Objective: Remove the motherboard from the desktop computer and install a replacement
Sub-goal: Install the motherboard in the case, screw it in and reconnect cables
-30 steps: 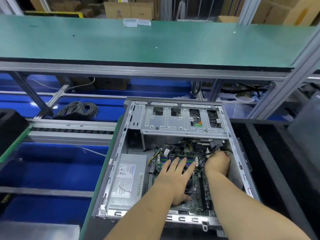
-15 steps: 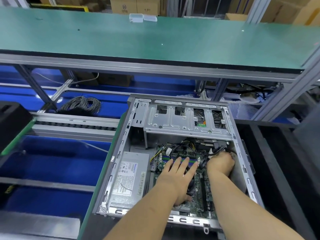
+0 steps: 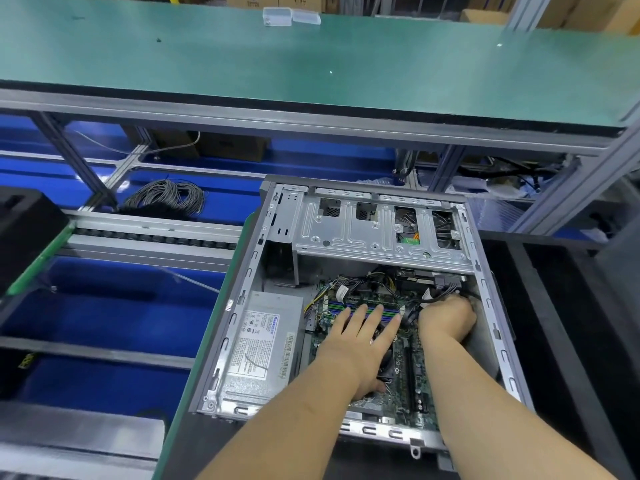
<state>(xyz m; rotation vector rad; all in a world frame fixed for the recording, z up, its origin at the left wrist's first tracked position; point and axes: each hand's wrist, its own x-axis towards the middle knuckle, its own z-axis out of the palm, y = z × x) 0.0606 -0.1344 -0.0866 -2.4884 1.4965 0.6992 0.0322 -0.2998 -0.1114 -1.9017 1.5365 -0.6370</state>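
Under a long green bench (image 3: 311,64), the desktop computer (image 3: 374,306) is laid on its side with the cover off, so the inside can be reached. The motherboard (image 3: 408,368) is seen flat on the case floor. It is held steady by the left hand (image 3: 360,344), pressed flat with fingers spread. The right hand (image 3: 446,320) is curled near black cables (image 3: 440,294), perhaps pinching a plug; the grip is hidden.
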